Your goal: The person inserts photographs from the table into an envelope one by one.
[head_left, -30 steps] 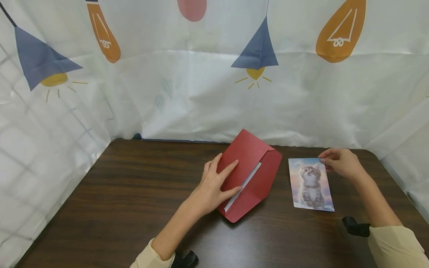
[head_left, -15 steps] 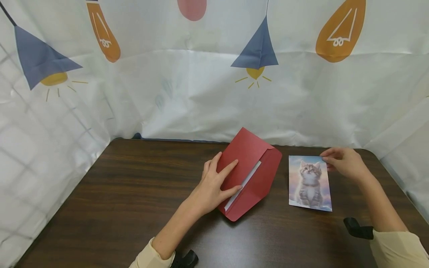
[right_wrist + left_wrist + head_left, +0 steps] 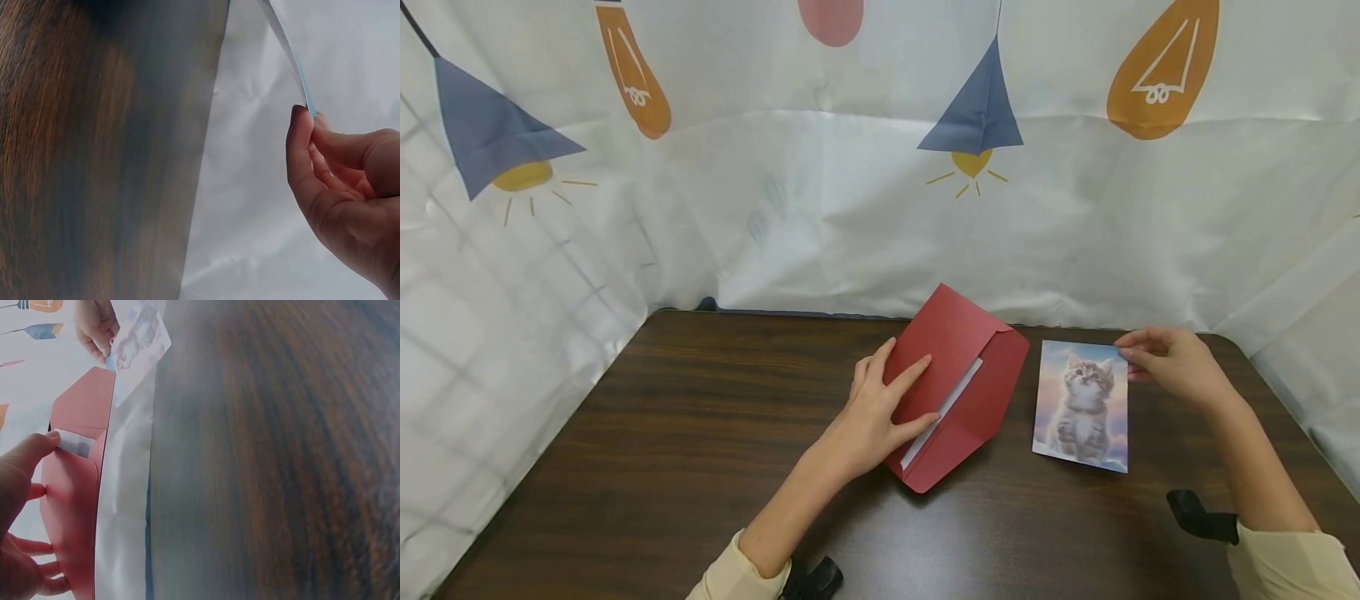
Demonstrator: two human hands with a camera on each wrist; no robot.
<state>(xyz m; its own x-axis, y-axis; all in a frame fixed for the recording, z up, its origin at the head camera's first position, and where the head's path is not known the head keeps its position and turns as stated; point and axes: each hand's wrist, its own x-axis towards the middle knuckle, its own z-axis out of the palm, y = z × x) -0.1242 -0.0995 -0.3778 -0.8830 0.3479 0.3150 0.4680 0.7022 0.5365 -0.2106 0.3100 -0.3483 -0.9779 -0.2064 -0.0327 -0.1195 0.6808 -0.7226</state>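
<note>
A red envelope (image 3: 951, 354) with its flap folded open is tilted toward me, raised above the table. My left hand (image 3: 872, 412) holds it, fingers spread over the front and thumb at the opening. A white strip (image 3: 942, 417), perhaps a lining or paper, shows in that opening; the left wrist view shows the thumb (image 3: 44, 447) touching it. My right hand (image 3: 1172, 367) pinches the top right corner of a kitten picture card (image 3: 1082, 408) between thumb and fingers. The card is apart from the envelope, to its right. Seen from the right wrist, the card's edge (image 3: 290, 59) curves upward.
A dark wood-grain table (image 3: 685, 433) lies under both hands. Behind it hangs a white curtain (image 3: 850, 208) printed with lamps and bulbs, close to the table's back edge. Black wrist mounts (image 3: 1202, 518) sit at the sleeves.
The picture card has shifted slightly left and up, and its lower edge has swung left. My left hand and the envelope have barely moved.
</note>
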